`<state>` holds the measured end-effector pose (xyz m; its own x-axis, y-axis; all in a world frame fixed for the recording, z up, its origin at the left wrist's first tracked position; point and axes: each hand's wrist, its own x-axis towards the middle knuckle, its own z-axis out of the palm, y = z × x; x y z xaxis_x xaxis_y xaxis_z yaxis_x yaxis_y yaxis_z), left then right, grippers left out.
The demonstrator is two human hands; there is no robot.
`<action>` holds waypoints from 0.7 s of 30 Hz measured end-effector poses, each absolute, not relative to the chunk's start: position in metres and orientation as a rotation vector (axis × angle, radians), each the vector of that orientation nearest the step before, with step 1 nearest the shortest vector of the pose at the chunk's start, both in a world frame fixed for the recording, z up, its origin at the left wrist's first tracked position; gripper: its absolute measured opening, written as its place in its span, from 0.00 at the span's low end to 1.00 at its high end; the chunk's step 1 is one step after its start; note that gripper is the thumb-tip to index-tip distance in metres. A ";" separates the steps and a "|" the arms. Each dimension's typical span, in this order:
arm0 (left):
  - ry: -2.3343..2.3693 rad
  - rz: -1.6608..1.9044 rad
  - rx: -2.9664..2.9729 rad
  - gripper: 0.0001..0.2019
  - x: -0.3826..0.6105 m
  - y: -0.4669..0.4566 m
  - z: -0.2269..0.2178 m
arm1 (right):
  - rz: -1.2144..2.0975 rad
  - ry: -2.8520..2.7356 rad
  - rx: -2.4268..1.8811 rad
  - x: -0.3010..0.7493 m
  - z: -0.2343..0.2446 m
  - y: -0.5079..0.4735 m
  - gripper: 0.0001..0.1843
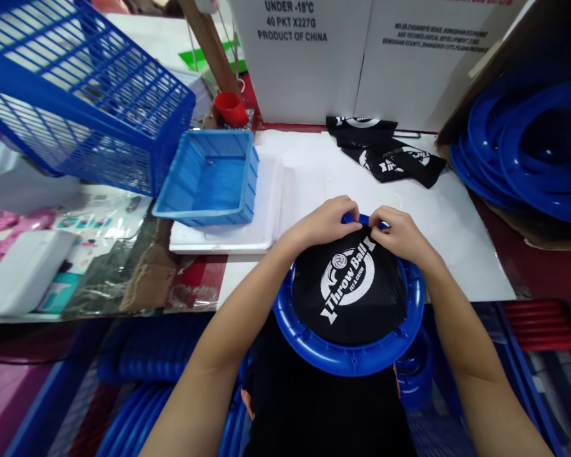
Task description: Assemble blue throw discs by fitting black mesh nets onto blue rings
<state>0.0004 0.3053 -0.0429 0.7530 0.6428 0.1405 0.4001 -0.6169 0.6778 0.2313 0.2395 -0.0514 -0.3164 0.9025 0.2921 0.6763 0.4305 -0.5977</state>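
Note:
A blue plastic ring (342,358) rests against my body at the table's near edge, tilted toward me. A black mesh net (349,289) printed "Throw Ball" is stretched across it. My left hand (326,222) and my right hand (397,233) meet at the ring's far rim, fingers curled and pinching the net's edge over the blue rim. Both thumbs press on the mesh from above.
A white sheet (314,171) covers the table. Several black nets (385,149) lie at the back. A blue tray (209,178) sits on a white tray (228,238) to the left, a blue wire basket (76,95) beyond. Stacked blue rings (528,146) stand right; cardboard boxes (309,57) behind.

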 end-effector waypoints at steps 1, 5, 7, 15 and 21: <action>0.760 0.469 2.355 0.04 -0.006 0.304 -0.041 | 0.484 -2.110 -1.328 0.235 -0.051 0.237 0.07; 0.811 0.232 2.623 0.08 -0.018 0.290 -0.036 | 0.383 -2.159 -1.320 0.247 -0.051 0.231 0.10; 0.894 0.151 2.756 0.14 -0.014 0.281 -0.034 | 0.312 -2.197 -1.291 0.247 -0.054 0.230 0.16; 1.052 0.096 2.885 0.24 -0.009 0.266 -0.026 | 0.427 -2.420 -1.265 0.242 -0.059 0.234 0.26; 1.014 0.051 2.802 0.24 -0.013 0.274 -0.031 | 0.317 -2.636 -1.311 0.236 -0.044 0.240 0.19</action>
<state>-0.0126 0.2741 -0.0310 0.7693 0.6385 -0.0226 0.6330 -0.7569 0.1624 0.2359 0.2399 -0.0443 -0.5948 0.8012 0.0664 0.7626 0.5884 -0.2686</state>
